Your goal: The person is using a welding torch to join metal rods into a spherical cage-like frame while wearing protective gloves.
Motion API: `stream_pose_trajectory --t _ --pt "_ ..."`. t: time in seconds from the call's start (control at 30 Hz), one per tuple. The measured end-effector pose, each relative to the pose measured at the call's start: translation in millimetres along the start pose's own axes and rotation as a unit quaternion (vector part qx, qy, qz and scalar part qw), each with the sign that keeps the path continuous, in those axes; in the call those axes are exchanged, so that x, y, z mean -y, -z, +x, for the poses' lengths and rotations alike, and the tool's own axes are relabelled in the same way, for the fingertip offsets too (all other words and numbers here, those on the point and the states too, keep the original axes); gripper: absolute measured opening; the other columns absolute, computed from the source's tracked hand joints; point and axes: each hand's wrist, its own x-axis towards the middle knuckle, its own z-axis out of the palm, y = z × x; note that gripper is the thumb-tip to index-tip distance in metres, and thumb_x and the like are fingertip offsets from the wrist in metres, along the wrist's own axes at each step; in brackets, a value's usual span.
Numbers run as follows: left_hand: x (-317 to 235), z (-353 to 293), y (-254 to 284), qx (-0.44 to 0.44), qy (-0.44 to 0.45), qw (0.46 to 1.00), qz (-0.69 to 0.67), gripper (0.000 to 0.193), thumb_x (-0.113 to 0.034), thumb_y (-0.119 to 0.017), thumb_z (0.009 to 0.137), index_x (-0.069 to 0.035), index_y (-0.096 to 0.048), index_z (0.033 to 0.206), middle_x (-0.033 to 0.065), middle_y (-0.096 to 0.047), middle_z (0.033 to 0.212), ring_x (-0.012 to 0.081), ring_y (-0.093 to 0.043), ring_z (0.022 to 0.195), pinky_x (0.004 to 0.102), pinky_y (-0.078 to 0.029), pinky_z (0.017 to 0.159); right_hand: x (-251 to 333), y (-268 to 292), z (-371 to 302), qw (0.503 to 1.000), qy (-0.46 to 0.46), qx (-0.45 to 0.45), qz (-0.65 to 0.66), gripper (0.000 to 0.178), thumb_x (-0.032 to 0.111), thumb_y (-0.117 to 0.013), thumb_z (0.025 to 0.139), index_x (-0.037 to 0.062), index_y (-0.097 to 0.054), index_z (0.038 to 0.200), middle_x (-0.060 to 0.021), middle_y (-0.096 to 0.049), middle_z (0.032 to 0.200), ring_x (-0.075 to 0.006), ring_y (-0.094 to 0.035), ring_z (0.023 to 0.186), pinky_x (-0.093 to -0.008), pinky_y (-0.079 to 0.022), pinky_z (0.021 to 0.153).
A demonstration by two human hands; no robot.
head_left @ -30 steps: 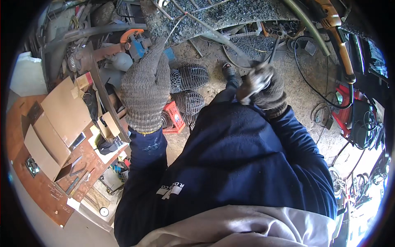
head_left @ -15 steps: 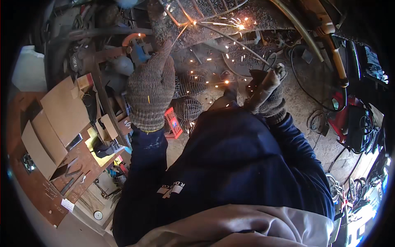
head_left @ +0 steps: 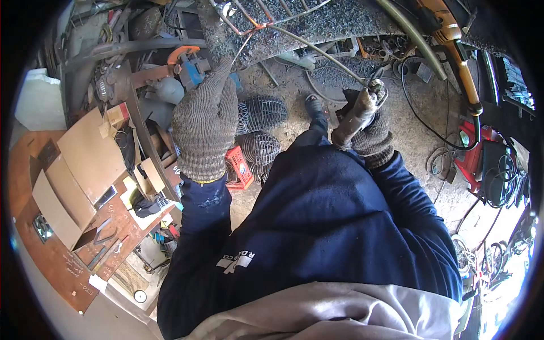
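My right hand [head_left: 375,139], in a grey knit glove, grips a worn welding electrode holder [head_left: 356,118]. From its jaws a long thin electrode [head_left: 317,51] slants up and left to a joint on a metal rod frame [head_left: 242,12], where the metal glows orange. My left hand [head_left: 205,127], gloved alike, is held up at the left with its fingers together. At its fingertips is the lower end of a thin metal rod [head_left: 243,46] that runs up to the same joint. The frame lies on a worktop [head_left: 306,28] strewn with dark grit.
Round wire cages [head_left: 259,148] and a red crate-like piece [head_left: 239,169] lie on the floor. An angle grinder [head_left: 450,34] with its cable is at the upper right. Left stands a brown table [head_left: 51,260] with an opened cardboard box [head_left: 90,153]; a red machine [head_left: 467,150] is at the right.
The bright sparks at the joint have stopped, leaving an orange glow, and the picture is brighter. My right hand and the holder have shifted slightly; my left hand has barely moved.
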Motion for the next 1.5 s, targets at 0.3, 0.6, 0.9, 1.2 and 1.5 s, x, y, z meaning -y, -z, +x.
stream_pose_trajectory --t 0.3,0.6,0.9,1.2,1.5 --pt "-2.5 3.0 4.4 -0.003 -0.025 0.999 0.025 0.036 -0.009 -0.073 0.082 -0.014 -0.072 0.118 0.0124 -0.071 0.086 0.0259 -0.063 0.069 0.0377 -0.050 0.066 29.4 -8.7 6.2 0.901 0.021 0.073 0.426 0.023 0.019 -0.060 0.097 0.0062 -0.055 0.116 -0.0027 -0.058 0.099 -0.0155 -0.058 0.088 -0.0293 -0.051 0.078" --pt "-3.3 3.9 4.4 -0.005 -0.036 0.999 0.034 0.036 -0.013 -0.068 0.087 -0.016 -0.068 0.123 0.0146 -0.071 0.087 0.0303 -0.069 0.070 0.0396 -0.054 0.064 39.5 -8.5 0.1 0.990 0.012 0.053 0.128 0.029 0.020 -0.065 0.093 0.0073 -0.055 0.117 -0.0018 -0.058 0.102 -0.0146 -0.058 0.092 -0.0291 -0.050 0.081" --pt "0.3 1.4 1.1 -0.009 -0.040 0.999 0.027 0.036 -0.013 -0.068 0.087 -0.017 -0.068 0.123 0.0146 -0.071 0.089 0.0295 -0.069 0.071 0.0387 -0.054 0.064 29.9 -9.8 0.0 0.990 0.030 -0.002 0.135 0.044 0.021 -0.072 0.086 0.0089 -0.053 0.124 -0.0021 -0.058 0.109 -0.0149 -0.057 0.100 -0.0294 -0.048 0.090" --pt "-1.1 -0.6 9.0 0.018 -0.115 0.976 0.184 0.027 -0.016 -0.069 0.087 -0.005 -0.068 0.111 0.0137 -0.071 0.091 0.0279 -0.069 0.080 0.0380 -0.054 0.077 21.9 2.4 -3.0 0.894 0.226 -0.015 -0.386 0.059 0.034 -0.075 0.081 0.0110 -0.054 0.131 -0.0139 -0.062 0.112 -0.0331 -0.064 0.098 -0.0423 -0.054 0.080" --pt "55.0 -24.9 -19.4 -0.044 -0.173 0.940 0.291 0.028 -0.019 -0.070 0.086 0.000 -0.068 0.106 0.0140 -0.070 0.089 0.0300 -0.069 0.083 0.0414 -0.052 0.088 -22.3 8.9 -8.4 0.986 0.025 0.009 -0.163 0.053 0.030 -0.075 0.081 0.0050 -0.055 0.123 -0.0180 -0.060 0.122 -0.0294 -0.065 0.100 -0.0396 -0.053 0.086"
